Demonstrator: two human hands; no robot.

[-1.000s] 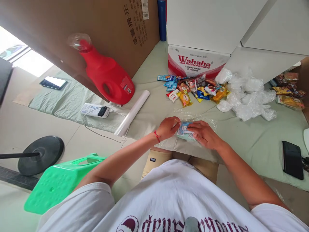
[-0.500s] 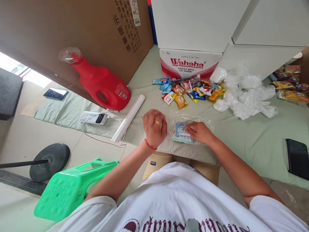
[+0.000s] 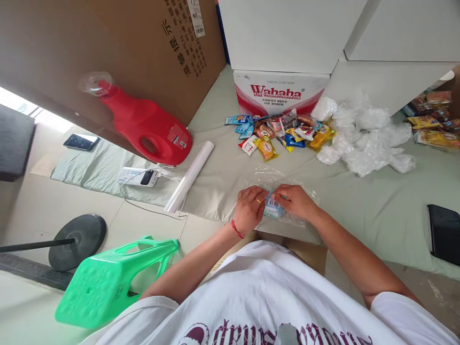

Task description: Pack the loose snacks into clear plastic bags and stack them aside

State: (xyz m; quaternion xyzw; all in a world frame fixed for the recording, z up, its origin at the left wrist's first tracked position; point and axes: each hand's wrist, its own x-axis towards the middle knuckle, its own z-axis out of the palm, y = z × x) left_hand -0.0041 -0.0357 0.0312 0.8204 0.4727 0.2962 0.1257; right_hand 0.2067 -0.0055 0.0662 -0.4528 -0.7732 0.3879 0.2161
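While the left hand (image 3: 249, 208) and the right hand (image 3: 294, 200) crowd in from either side, the blue packet (image 3: 273, 209) sits between them on a sheet of clear film (image 3: 271, 176), near the front edge of the cloth-covered desk (image 3: 373, 211). Look at the left: fingers bent and close together, tips at the packet's left side, and whether they pinch or merely press, I can't tell. Across from it, the right has its fingers bunched at the packet's upper right; what they grip, if anything, is hidden. Delicate stuff, this! Thin film creases and clings, so the smart play, I'd judge, is one hand pinning the packet while the other draws the film smooth, light and even, lest the packet slides or the sheet tears. Beyond them lie the wrapped snacks (image 3: 266, 149), with crumpled clear bundles (image 3: 366, 139) to the right and a pale roll (image 3: 190, 176) over to the left.
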